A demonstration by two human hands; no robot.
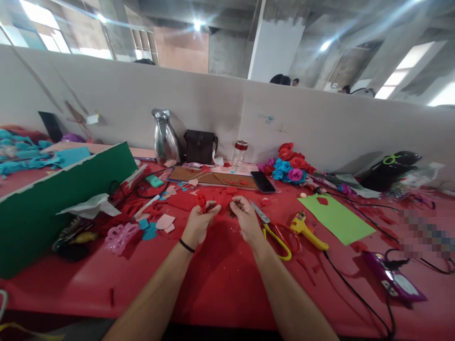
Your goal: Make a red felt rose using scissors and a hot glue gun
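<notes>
My left hand (pixel 199 222), with a black band at the wrist, pinches a small rolled red paper flower (pixel 202 202) that stands up above its fingers. Across a short gap, my right hand (pixel 245 217) has its thumb and fingers curled together. What lies between those fingertips is too small and red on red to make out. Scissors (pixel 275 239) with yellow handles lie just right of my right hand, and beyond them rests a yellow hot glue gun (pixel 308 231). Red paper pieces (pixel 229 191) are scattered behind both hands.
A green board (pixel 67 203) stands on the left. Pink paper petals (pixel 165 222) and a pink beaded piece (pixel 122 238) lie near it. At the back are a metal jug (pixel 165 137), a glass jar (pixel 239 155), a phone (pixel 263 181) and paper roses (pixel 289 166). Green paper (pixel 336 218) and cords lie right.
</notes>
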